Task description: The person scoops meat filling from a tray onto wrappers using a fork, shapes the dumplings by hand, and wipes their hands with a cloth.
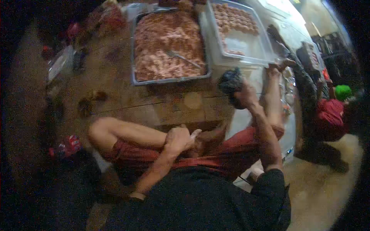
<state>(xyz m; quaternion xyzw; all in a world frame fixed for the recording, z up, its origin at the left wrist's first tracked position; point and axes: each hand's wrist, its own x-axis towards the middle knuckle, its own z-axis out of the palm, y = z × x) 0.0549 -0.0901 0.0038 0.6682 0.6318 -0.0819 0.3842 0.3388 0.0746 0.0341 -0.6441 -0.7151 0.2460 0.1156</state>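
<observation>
The dark, crumpled bundle [230, 81] is held in the right hand [246, 95], with the fingers curled round it, near the close right corner of the grey tub [169, 81]. The tub is filled with soft, lumpy, red-brown mush [169, 38]. Small round lumps [235, 19] are held in the clear plastic box [246, 61]. The left hand [179, 139] is rested by the bent leg [135, 131]; whether anything is pinched cannot be told.

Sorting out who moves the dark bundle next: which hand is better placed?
Right, I'd say. The right hand holds the dark bundle close to the tub; the left hand is farther back, at the legs.
</observation>
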